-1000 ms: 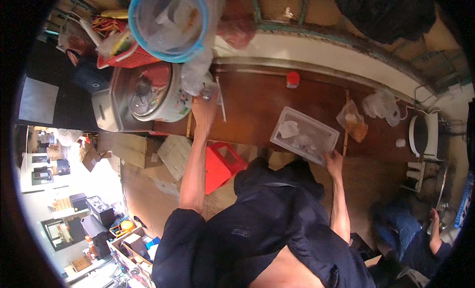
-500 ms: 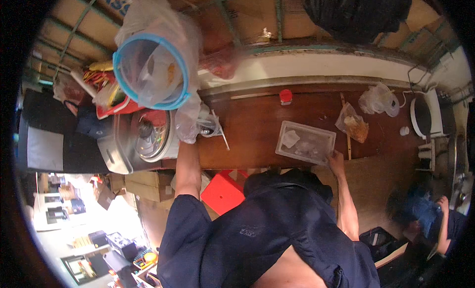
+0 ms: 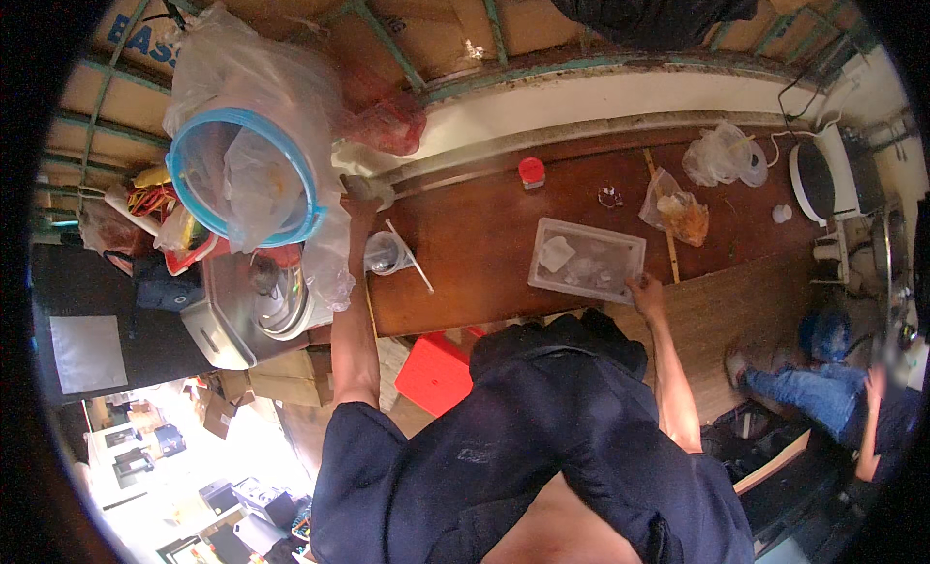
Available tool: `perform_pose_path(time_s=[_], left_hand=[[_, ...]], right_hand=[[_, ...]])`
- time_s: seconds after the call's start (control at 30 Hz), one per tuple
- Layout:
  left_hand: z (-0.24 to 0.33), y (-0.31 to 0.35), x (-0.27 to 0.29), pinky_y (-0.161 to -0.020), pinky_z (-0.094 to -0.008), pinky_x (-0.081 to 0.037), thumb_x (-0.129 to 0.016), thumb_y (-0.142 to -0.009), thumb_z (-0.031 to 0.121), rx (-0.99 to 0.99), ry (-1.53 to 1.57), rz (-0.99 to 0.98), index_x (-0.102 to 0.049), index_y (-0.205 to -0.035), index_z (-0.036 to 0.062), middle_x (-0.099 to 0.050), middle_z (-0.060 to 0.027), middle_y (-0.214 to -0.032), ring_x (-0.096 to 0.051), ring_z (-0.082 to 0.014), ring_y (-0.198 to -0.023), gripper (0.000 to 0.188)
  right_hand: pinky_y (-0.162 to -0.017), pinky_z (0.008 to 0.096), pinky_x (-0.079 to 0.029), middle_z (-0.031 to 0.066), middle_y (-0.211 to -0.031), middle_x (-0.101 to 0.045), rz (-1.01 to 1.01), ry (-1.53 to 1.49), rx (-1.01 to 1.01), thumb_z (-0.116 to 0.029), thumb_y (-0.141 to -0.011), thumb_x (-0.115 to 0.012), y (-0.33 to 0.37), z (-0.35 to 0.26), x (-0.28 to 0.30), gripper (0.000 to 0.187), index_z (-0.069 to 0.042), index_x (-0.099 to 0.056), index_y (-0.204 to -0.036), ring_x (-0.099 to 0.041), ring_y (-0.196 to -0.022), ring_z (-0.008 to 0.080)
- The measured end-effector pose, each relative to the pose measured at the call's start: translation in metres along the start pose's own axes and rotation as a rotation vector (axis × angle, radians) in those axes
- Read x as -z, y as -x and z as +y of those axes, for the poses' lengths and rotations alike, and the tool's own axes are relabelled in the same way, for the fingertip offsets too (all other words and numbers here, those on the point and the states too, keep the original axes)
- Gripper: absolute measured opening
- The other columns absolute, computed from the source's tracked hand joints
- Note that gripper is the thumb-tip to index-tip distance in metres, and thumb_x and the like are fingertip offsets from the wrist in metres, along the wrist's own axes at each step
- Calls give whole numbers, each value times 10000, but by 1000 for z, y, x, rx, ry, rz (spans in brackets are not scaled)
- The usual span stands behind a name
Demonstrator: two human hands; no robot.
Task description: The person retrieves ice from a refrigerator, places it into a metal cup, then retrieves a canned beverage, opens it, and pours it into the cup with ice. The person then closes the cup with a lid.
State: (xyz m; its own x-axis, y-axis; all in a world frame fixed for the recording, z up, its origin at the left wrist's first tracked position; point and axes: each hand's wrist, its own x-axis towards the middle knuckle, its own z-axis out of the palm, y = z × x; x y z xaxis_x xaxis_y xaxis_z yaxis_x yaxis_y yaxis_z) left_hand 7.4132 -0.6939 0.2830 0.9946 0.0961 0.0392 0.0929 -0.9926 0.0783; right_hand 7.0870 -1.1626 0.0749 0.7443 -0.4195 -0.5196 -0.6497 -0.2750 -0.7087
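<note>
My right hand (image 3: 646, 295) is closed on the near right corner of a shallow translucent plastic tray (image 3: 589, 291). Inside the tray lie a whitish piece (image 3: 555, 254) and some clear bits. My left hand (image 3: 360, 207) reaches to the back of the brown table, beside a hanging clear plastic bag (image 3: 331, 264) that covers part of the arm. A greyish, see-through object (image 3: 370, 188) is at its fingertips; the fingers are too hidden to read. Near that forearm are a clear plastic cup (image 3: 385, 254) and a thin white stick (image 3: 411, 258).
A blue-rimmed clear bucket (image 3: 315, 176) hangs over the left side. On the table (image 3: 465, 273) stand a red-lidded jar (image 3: 532, 172), a bag of orange-brown food (image 3: 683, 215) and crumpled plastic (image 3: 719, 157). Below is a red stool (image 3: 433, 375). Another person (image 3: 823, 385) is at far right.
My left arm has stretched farther toward the back of the table, away from the cup. My right hand keeps its hold on the tray. The whole view has shifted slightly.
</note>
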Motion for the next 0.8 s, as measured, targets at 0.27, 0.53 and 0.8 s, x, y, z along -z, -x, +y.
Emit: perform_pose_path(time_s=[0.27, 0.53, 0.8], left_hand=[[72, 92, -9, -1059, -538, -380, -875, -608, 341, -387, 155, 144, -398, -1432, 54, -464, -280, -1355, -457, -461, -1239, 995], [162, 201, 72, -1109, -462, -364, -929, -531, 236, -528, 772, -336, -304, -1491, 24, -434, -242, -1425, -447, -348, -1319, 1165], [181, 246, 53, -1117, -390, -363, -988, -511, 241, -284, 1402, -532, -225, -1500, -18, -496, -153, -1385, -502, -258, -1271, 1277]], right_hand=[[-911, 422, -509, 219, -1199, -660, 29, 108, 158, -298, -858, -731, 53, -119, 26, 588, -11, -549, -1337, -649, -1088, 350], [-1082, 447, -397, 236, -1394, -508, -285, 140, 682, -332, -660, -873, 102, -252, 13, 951, -11, -407, -1424, -486, -1304, 382], [-1139, 446, -344, 221, -1424, -469, -429, -193, 775, -301, -673, -866, 121, -238, 24, 965, -22, -352, -1441, -449, -1340, 357]])
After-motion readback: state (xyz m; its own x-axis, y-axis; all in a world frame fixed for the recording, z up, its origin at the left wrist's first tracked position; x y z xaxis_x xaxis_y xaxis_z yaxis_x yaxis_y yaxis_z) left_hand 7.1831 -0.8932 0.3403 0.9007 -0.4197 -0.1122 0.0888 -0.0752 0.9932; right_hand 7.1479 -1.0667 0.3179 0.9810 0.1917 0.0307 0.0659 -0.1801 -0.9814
